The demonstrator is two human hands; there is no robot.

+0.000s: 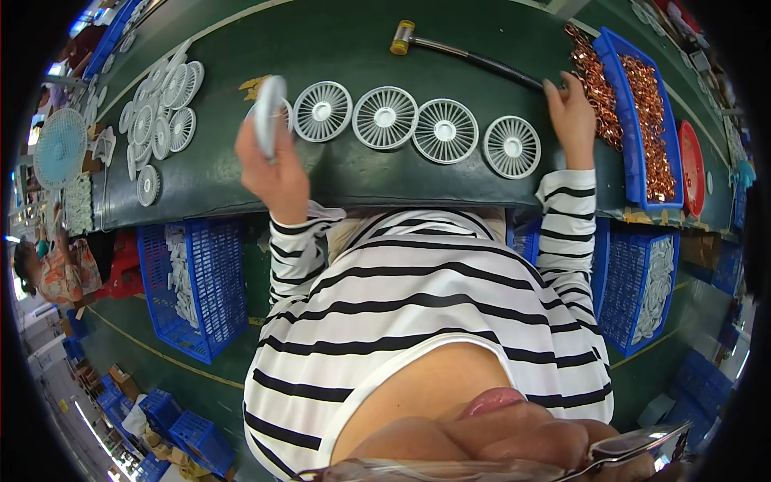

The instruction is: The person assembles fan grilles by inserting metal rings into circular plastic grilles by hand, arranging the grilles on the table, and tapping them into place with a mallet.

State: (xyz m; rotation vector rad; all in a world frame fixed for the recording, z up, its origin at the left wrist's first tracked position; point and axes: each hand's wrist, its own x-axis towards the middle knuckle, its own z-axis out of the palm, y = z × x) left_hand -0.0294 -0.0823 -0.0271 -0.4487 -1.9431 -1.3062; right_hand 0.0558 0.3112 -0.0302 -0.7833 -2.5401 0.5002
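My left hand is closed around a light grey spoked wheel cover, tipped up on edge above the table. Behind it another cover is partly hidden, at the left end of a row of similar spoked covers lying flat on the green table. My right hand is at the right, thumb and fingers apart, with nothing visible between them. Close to its fingertips are the black handle end of a hammer with a yellow-faced head, and a loose pile of copper-coloured metal pieces.
A blue tray of copper-coloured pieces and a red round dish stand at the right. At the left lies a heap of spoked covers, near a pale blue fan. Blue crates holding grey parts flank me below the table; another person sits at far left.
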